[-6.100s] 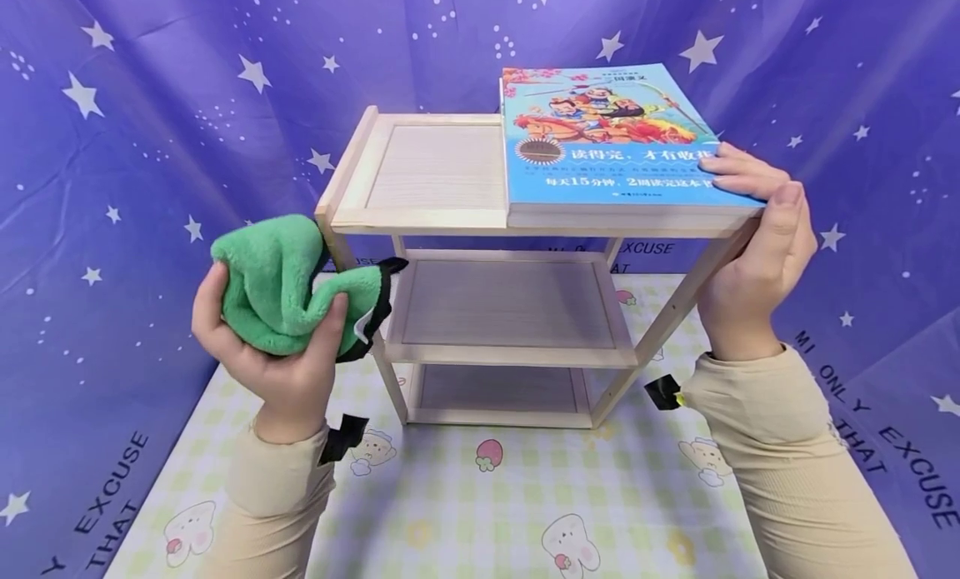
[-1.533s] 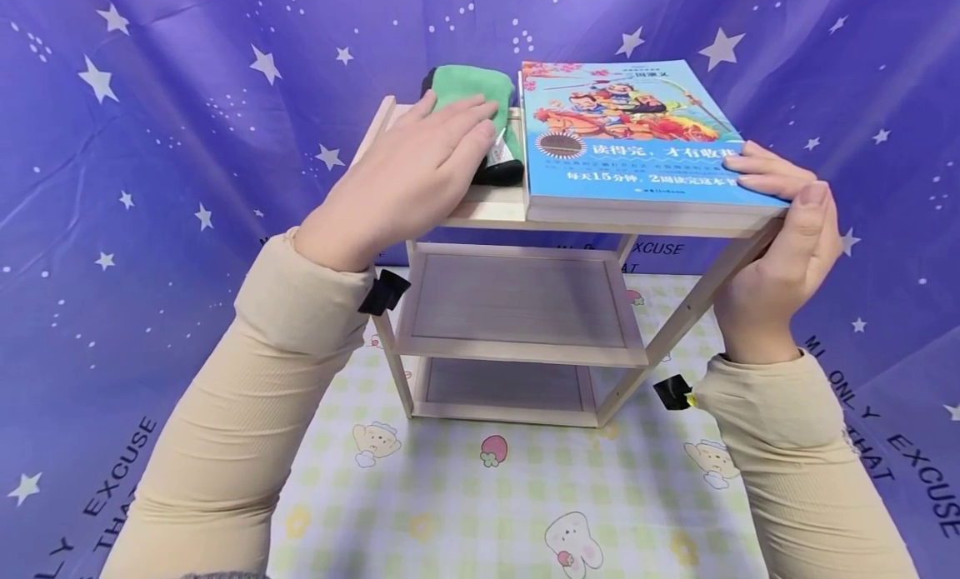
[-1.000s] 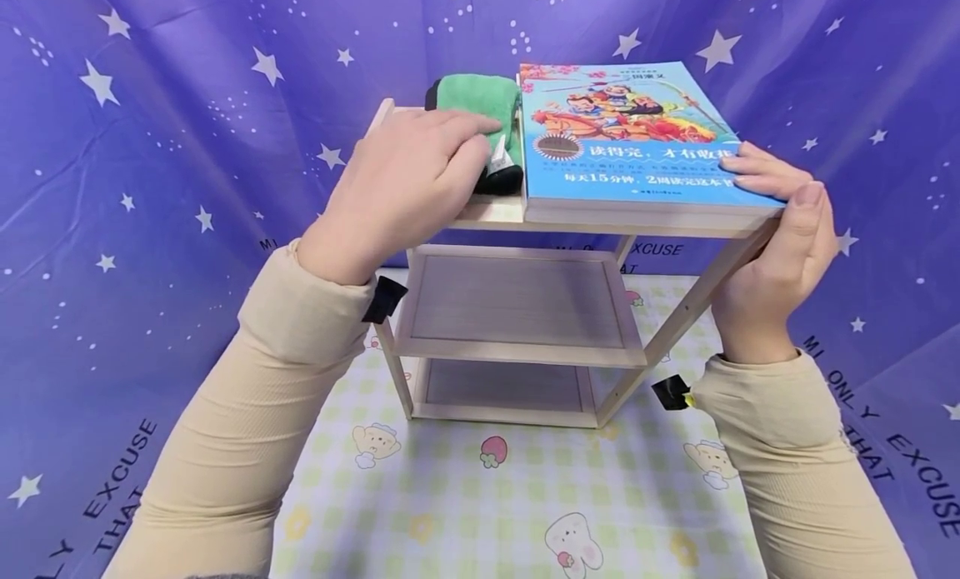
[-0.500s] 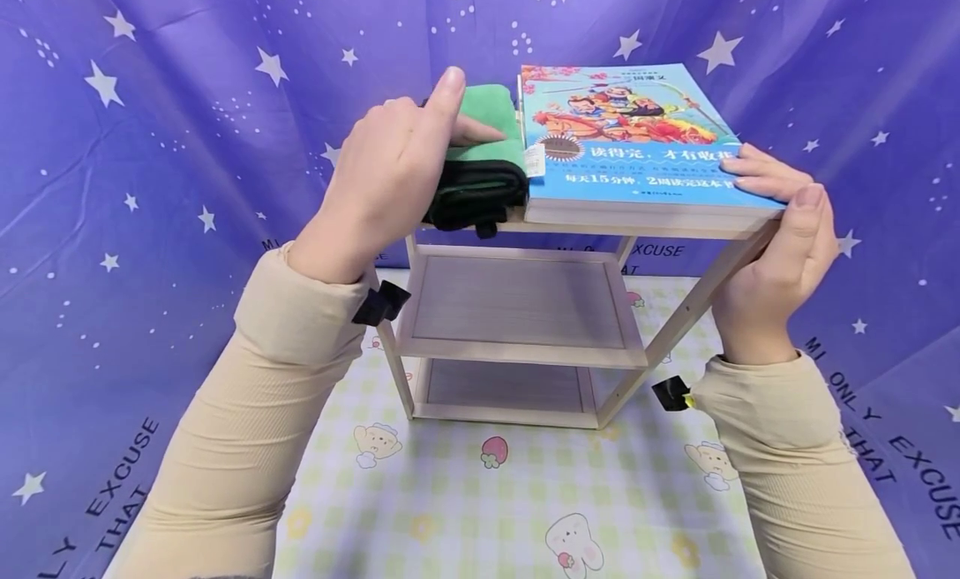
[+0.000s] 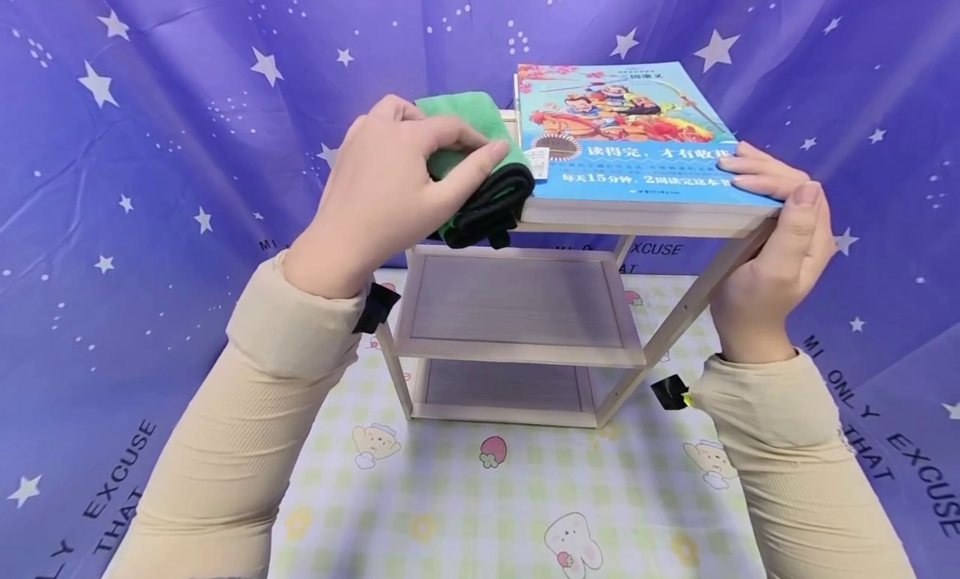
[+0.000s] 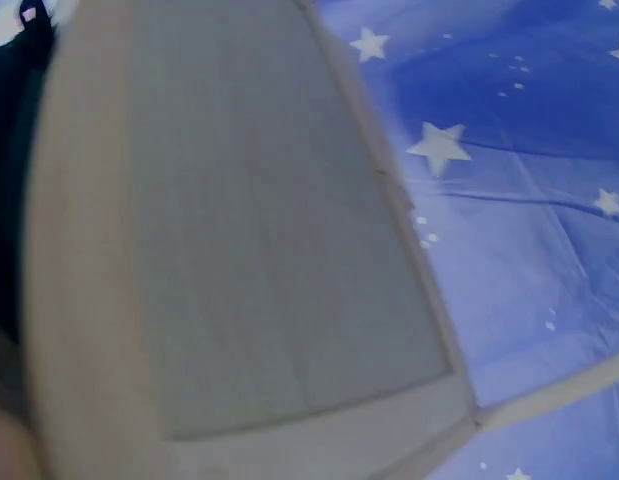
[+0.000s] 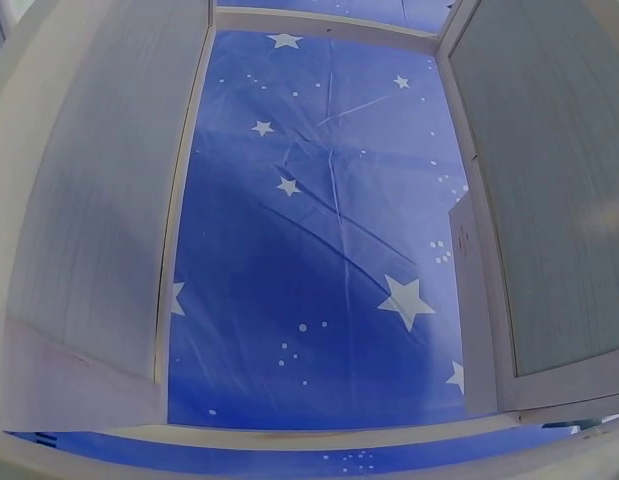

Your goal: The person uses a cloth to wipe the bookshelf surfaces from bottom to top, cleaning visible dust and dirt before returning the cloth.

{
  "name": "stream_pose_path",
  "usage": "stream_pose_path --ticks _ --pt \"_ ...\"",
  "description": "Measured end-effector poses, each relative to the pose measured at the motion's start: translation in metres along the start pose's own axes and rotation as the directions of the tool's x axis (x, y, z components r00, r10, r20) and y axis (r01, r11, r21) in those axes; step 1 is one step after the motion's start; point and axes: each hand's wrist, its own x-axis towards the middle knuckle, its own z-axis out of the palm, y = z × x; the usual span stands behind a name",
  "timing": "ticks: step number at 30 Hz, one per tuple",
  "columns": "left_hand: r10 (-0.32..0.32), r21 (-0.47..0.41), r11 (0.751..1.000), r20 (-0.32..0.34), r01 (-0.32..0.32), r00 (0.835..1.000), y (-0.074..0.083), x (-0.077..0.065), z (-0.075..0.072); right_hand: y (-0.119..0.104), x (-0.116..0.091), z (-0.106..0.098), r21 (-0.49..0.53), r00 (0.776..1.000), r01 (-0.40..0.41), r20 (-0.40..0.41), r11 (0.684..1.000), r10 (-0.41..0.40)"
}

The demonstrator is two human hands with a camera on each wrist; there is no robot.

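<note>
In the head view my left hand (image 5: 375, 187) pinches a folded green cloth (image 5: 480, 108) with black edging between thumb and fingers. The cloth overlaps the left front of the small wooden rack's (image 5: 517, 351) top, its layered black edges facing me. A white tag sticks out towards a blue picture book (image 5: 637, 167) lying on the right of that top. My right hand (image 5: 772, 246) is at the right front corner, straight fingers resting on the book and thumb upright at the front. Dark cloth (image 6: 9, 180) shows at the left border of the left wrist view.
Two lower shelves of the rack, the middle one (image 5: 517, 300) and the bottom one (image 5: 502, 385), lie below. The rack stands on a checked tablecloth (image 5: 450, 512) with cartoon prints. A purple star-patterned curtain (image 5: 187, 146) hangs behind and at both sides.
Bundled left of the rack at first, the cloth was laid folded on top beside the book. My left hand has since gripped it and shifted it towards the front edge. My right hand stays put.
</note>
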Motion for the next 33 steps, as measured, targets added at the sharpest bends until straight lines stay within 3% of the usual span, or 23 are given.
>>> stream_pose_path --ticks 4,9,11,16,20,25,28,33 --pt "-0.004 0.092 0.996 0.068 -0.002 0.998 0.006 0.001 -0.003 0.001 0.001 -0.001 -0.003 1.0 0.001 0.002 1.0 -0.001" --pt "0.047 0.227 0.973 -0.012 -0.043 0.999 0.012 -0.001 0.002 0.002 0.002 -0.002 0.008 1.0 -0.004 -0.009 1.0 0.004" --pt "0.031 0.232 0.972 -0.019 -0.026 0.999 0.015 -0.001 0.004 0.002 0.003 -0.002 0.013 1.0 -0.006 -0.012 1.0 0.006" --pt "-0.046 0.21 0.977 0.087 0.027 0.995 0.02 0.003 0.005 0.002 0.002 -0.001 0.016 1.0 -0.007 -0.016 1.0 0.007" --pt "-0.065 0.217 0.976 0.158 0.03 0.985 0.018 0.01 0.007 0.001 0.002 0.001 0.01 1.0 -0.007 -0.009 1.0 0.007" --pt "-0.156 0.252 0.964 0.281 0.084 0.947 0.014 0.02 0.004 0.001 0.002 0.002 -0.002 1.0 -0.003 0.007 1.0 0.003" --pt "-0.193 0.276 0.955 0.303 0.108 0.933 0.013 0.023 0.002 0.001 0.002 0.002 -0.013 1.0 -0.001 0.013 1.0 0.002" --pt "-0.205 0.307 0.945 0.285 0.114 0.936 0.015 0.028 0.001 0.001 0.003 -0.001 -0.029 1.0 0.0 0.015 1.0 0.001"
